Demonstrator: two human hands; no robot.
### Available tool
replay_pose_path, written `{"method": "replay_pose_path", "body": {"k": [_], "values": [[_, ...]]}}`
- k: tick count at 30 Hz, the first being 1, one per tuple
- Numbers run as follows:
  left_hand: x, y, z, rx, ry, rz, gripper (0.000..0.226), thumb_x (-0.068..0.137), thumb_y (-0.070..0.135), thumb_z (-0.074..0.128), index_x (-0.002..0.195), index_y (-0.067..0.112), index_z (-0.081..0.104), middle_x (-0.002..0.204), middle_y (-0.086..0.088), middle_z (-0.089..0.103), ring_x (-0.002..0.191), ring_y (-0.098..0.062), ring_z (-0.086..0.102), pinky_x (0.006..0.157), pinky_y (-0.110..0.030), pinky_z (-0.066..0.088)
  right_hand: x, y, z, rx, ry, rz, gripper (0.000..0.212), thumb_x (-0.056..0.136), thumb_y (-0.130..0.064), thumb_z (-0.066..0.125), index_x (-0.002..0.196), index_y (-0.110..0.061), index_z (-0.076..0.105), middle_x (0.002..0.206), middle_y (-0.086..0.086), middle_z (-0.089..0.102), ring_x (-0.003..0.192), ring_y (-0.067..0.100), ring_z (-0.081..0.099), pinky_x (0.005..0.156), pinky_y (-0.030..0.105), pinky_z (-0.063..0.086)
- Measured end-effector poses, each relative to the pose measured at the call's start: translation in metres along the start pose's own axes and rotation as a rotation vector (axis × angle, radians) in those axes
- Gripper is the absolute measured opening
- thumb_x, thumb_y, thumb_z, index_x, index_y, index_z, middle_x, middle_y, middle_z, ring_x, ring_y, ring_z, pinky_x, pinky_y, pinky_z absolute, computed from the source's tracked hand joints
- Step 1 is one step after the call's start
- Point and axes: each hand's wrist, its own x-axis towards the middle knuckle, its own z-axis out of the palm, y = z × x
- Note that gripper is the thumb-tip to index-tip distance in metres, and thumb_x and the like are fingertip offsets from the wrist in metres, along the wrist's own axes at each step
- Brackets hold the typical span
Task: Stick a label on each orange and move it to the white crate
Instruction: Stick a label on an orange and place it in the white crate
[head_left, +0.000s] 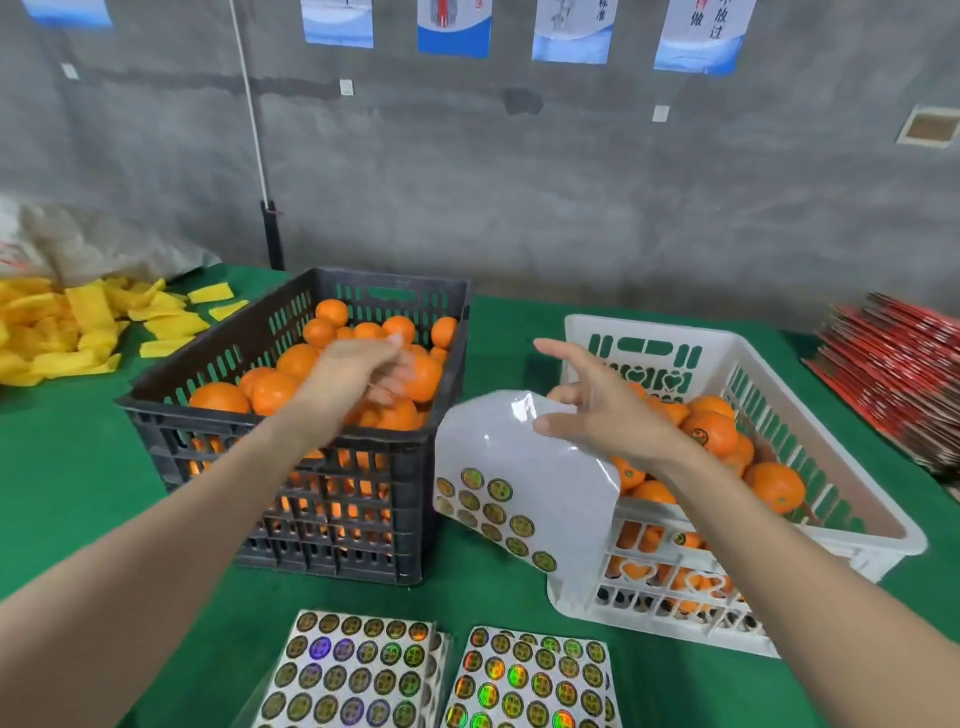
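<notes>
On my feed the left hand is reaching over the oranges piled in the black crate, which stands on the green table cover left of centre. That hand is smeared by motion. Its fingers bend down toward the fruit, but I cannot tell whether they are round an orange or only above it.

The right hand is up between the two crates, in front of the near left corner of the white crate. It holds a label sheet by its top edge, with the thumb on the front and a curled finger behind, while the index finger points straight out to the left. The sheet hangs down curved and mostly bare, with a cluster of round labels left in its lower part.

The white crate on the right holds more oranges, and at least one shows a sticker. Nearest me lie two full sheets of labels, one left and one right. Far left is a heap of yellow pieces, and far right a red stack
</notes>
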Motion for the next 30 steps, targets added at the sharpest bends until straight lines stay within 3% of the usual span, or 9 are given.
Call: {"method": "replay_pose_path", "body": {"k": [1, 3, 6, 8, 12, 17, 22, 25, 30], "values": [[0.008, -0.003, -0.009, 0.332, 0.127, 0.021, 0.025, 0.094, 0.031, 0.059, 0.106, 0.011, 0.068, 0.111, -0.008, 0.068, 0.108, -0.031, 0.061, 0.084, -0.035, 0.049, -0.001, 0.002, 0.003, 0.015, -0.022, 0.008, 0.08, 0.081, -0.007, 0.072, 0.142, -0.036, 0.029, 0.099, 0.03, 0.06, 0.093, 0.042, 0.061, 0.083, 0.052, 0.051], [0.022, -0.017, -0.027, 0.807, 0.075, -0.069, 0.049, 0.085, 0.033, 0.07, 0.129, 0.014, 0.057, 0.135, -0.011, 0.055, 0.124, -0.031, 0.05, 0.098, -0.038, 0.043, -0.003, 0.009, 0.01, 0.032, -0.08, 0.03, 0.081, 0.081, -0.004, 0.071, 0.144, -0.031, 0.027, 0.098, 0.03, 0.062, 0.091, 0.038, 0.065, 0.086, 0.051, 0.052], [0.029, -0.032, -0.029, 0.918, -0.111, -0.161, 0.074, 0.081, 0.034, 0.075, 0.143, 0.013, 0.041, 0.142, -0.013, 0.046, 0.126, -0.03, 0.047, 0.093, -0.034, 0.042, -0.006, 0.022, 0.025, 0.151, -0.176, 0.113, 0.079, 0.081, -0.001, 0.069, 0.141, -0.032, 0.03, 0.105, 0.028, 0.061, 0.085, 0.029, 0.068, 0.085, 0.041, 0.055], [0.032, -0.039, -0.027, 0.91, -0.095, -0.149, 0.074, 0.079, 0.029, 0.077, 0.142, 0.015, 0.04, 0.128, -0.012, 0.054, 0.107, -0.029, 0.054, 0.077, -0.032, 0.043, -0.008, 0.036, 0.04, 0.235, -0.242, 0.186, 0.079, 0.081, 0.0, 0.069, 0.142, -0.032, 0.03, 0.111, 0.028, 0.059, 0.078, 0.013, 0.066, 0.083, 0.034, 0.054], [0.036, -0.045, -0.028, 0.78, 0.005, -0.182, 0.071, 0.073, 0.026, 0.081, 0.135, 0.019, 0.046, 0.099, -0.006, 0.053, 0.085, -0.024, 0.051, 0.056, -0.031, 0.04, -0.019, 0.073, 0.08, 0.133, -0.325, 0.255, 0.086, 0.082, -0.003, 0.07, 0.148, -0.025, 0.019, 0.101, 0.022, 0.062, 0.069, 0.009, 0.064, 0.07, 0.022, 0.049], [0.032, -0.036, -0.027, 0.314, 0.295, -0.051, 0.065, 0.074, 0.032, 0.078, 0.132, 0.027, 0.048, 0.114, 0.001, 0.049, 0.103, -0.022, 0.051, 0.076, -0.033, 0.043, -0.028, 0.111, 0.115, -0.212, -0.347, 0.211, 0.095, 0.084, -0.007, 0.067, 0.15, -0.034, 0.005, 0.067, -0.002, 0.049, 0.057, 0.007, 0.046, 0.06, 0.017, 0.041], [0.013, -0.004, -0.013, -0.298, 0.02, -0.157, 0.059, 0.083, 0.024, 0.07, 0.134, 0.011, 0.043, 0.129, -0.014, 0.053, 0.105, -0.027, 0.061, 0.067, -0.032, 0.055, -0.028, 0.107, 0.113, -0.355, -0.199, 0.093, 0.079, 0.089, -0.012, 0.062, 0.148, -0.036, 0.015, 0.12, 0.0, 0.055, 0.108, 0.013, 0.053, 0.096, 0.029, 0.045], [-0.007, 0.011, 0.006, -0.543, -0.117, -0.169, 0.056, 0.079, 0.019, 0.065, 0.131, 0.016, 0.043, 0.13, -0.012, 0.053, 0.109, -0.027, 0.06, 0.074, -0.036, 0.055, -0.028, 0.075, 0.096, -0.18, 0.14, -0.078, 0.041, 0.088, -0.006, 0.062, 0.123, -0.026, 0.054, 0.101, 0.0, 0.055, 0.091, 0.011, 0.054, 0.083, 0.026, 0.048], [-0.026, 0.023, 0.032, -0.77, -0.25, -0.202, 0.048, 0.072, 0.019, 0.058, 0.119, 0.021, 0.051, 0.128, -0.009, 0.055, 0.112, -0.029, 0.058, 0.078, -0.041, 0.051, -0.032, 0.002, 0.043, 0.165, 0.44, -0.196, 0.023, 0.084, -0.005, 0.066, 0.081, -0.028, 0.065, 0.086, 0.002, 0.062, 0.073, -0.002, 0.053, 0.07, 0.011, 0.044]]}}
